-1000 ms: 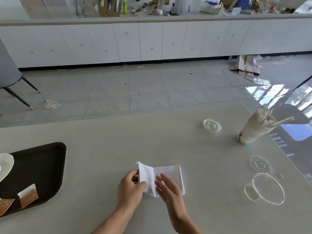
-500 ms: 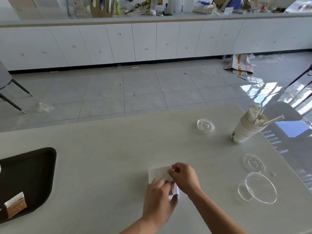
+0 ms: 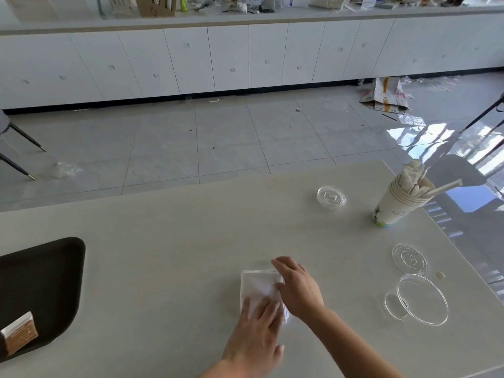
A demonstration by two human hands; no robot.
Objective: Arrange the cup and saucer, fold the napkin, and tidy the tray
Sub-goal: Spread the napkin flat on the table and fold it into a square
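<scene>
A folded white napkin (image 3: 257,286) lies flat on the pale table (image 3: 177,236), near the front middle. My left hand (image 3: 259,334) rests palm down on its near part, fingers spread. My right hand (image 3: 298,289) lies flat over the napkin's right edge, fingers pointing left. A dark tray (image 3: 41,282) sits at the left edge of the view, with a brown-and-white sachet (image 3: 20,332) on it. No cup and saucer pair shows on the tray in this view.
A stack of paper cups (image 3: 398,201) holding wrapped straws stands at the right. Clear plastic lids (image 3: 331,198) (image 3: 409,260) and a clear dish (image 3: 421,302) lie around it. Beyond the table are a tiled floor and white cabinets.
The napkin went from half open, with a flap raised by my left hand, to a smaller flat square. Both hands now press it flat. The view has shifted right.
</scene>
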